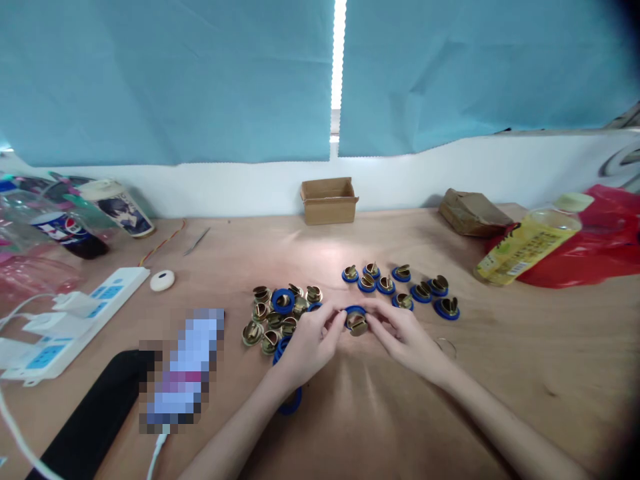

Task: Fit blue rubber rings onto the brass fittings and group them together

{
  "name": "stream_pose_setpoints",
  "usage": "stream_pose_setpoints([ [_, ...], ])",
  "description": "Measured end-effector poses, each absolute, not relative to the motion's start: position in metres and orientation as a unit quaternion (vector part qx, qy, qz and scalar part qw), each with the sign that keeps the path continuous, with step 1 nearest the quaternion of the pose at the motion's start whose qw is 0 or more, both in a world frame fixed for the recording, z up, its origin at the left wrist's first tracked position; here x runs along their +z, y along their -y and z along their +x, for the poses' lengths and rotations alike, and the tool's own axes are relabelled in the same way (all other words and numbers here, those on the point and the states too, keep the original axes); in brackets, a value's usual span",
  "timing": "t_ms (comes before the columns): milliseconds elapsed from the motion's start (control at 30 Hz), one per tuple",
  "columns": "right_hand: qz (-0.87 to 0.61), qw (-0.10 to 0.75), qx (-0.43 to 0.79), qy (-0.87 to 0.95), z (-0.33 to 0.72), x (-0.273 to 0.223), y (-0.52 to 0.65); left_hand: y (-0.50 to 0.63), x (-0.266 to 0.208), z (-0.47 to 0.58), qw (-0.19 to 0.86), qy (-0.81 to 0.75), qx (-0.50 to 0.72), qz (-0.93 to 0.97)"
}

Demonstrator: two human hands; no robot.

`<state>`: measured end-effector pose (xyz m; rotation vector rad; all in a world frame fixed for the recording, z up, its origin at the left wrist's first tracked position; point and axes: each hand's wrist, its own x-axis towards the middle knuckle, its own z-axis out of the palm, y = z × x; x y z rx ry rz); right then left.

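Both hands meet over the middle of the table, pinching one round brass-coloured fitting [357, 325] with a blue ring [354, 309] around it. My left hand [320, 333] grips its left edge between thumb and fingers. On the opposite edge, my right hand [400, 327] does the same. Left of them lies a cluster of brass-coloured fittings [274, 320] without rings. A loose blue ring [283, 301] rests on that cluster, and more blue rings [291, 402] lie partly hidden by my left hand and forearm. Several ringed fittings [421, 291] are spread beyond my right hand.
A small cardboard box [330, 208] stands by the wall. To the right are a brown package [473, 212], a yellow-labelled bottle [533, 243] and a red bag [595, 247]. A power strip [85, 320], a phone [187, 367], a black case [100, 413] and bottles [70, 233] occupy the left.
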<state>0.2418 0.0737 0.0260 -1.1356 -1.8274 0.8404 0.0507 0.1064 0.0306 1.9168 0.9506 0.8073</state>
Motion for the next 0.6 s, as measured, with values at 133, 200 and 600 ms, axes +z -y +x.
stream_pose_setpoints([
  [133,-0.445,0.410,0.304,0.735,0.242,0.026,-0.075,-0.107,0.029,0.050,0.373,-0.361,0.348,0.781],
  [200,-0.450,0.410,0.276,0.744,0.242,0.025,-0.075,-0.107,0.029,0.050,0.351,-0.355,0.355,0.790],
  [600,-0.481,0.436,0.147,0.746,0.236,0.015,-0.072,-0.105,0.026,0.053,0.347,-0.366,0.366,0.782],
])
